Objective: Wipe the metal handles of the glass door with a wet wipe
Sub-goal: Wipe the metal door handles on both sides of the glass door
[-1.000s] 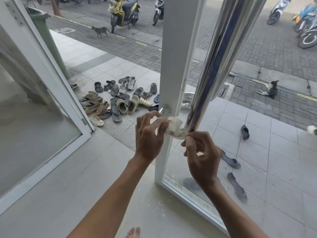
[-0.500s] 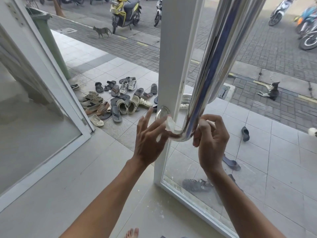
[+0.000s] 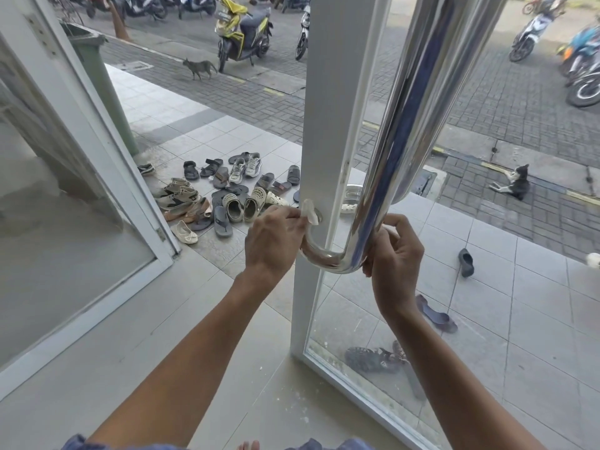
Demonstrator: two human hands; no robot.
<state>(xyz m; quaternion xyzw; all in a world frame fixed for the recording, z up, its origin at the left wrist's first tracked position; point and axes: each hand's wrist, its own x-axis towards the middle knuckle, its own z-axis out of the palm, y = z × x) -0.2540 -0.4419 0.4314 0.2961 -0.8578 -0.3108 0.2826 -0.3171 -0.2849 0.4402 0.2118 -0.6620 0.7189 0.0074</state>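
Observation:
A thick polished metal handle (image 3: pixel 406 125) runs down the white-framed glass door (image 3: pixel 328 125) and curves at its bottom end into the frame. My left hand (image 3: pixel 272 241) pinches a small white wet wipe (image 3: pixel 308 213) against the handle's mount where it meets the frame. My right hand (image 3: pixel 394 254) grips the lower bend of the handle from the right side, fingers wrapped around the tube. A second handle on the far side of the glass shows behind the near one.
A second white-framed door leaf (image 3: pixel 97 157) stands open at the left. Several shoes and sandals (image 3: pixel 224 193) lie on the tiles outside. More sandals (image 3: pixel 373 358) lie behind the glass. A cat (image 3: pixel 199 68) walks and a dog (image 3: pixel 513 183) lies by parked motorbikes (image 3: pixel 243 30).
My left hand has moved the wipe from the handle's lower curve up to the mount at the frame. My right hand has risen from under the bend to grip it.

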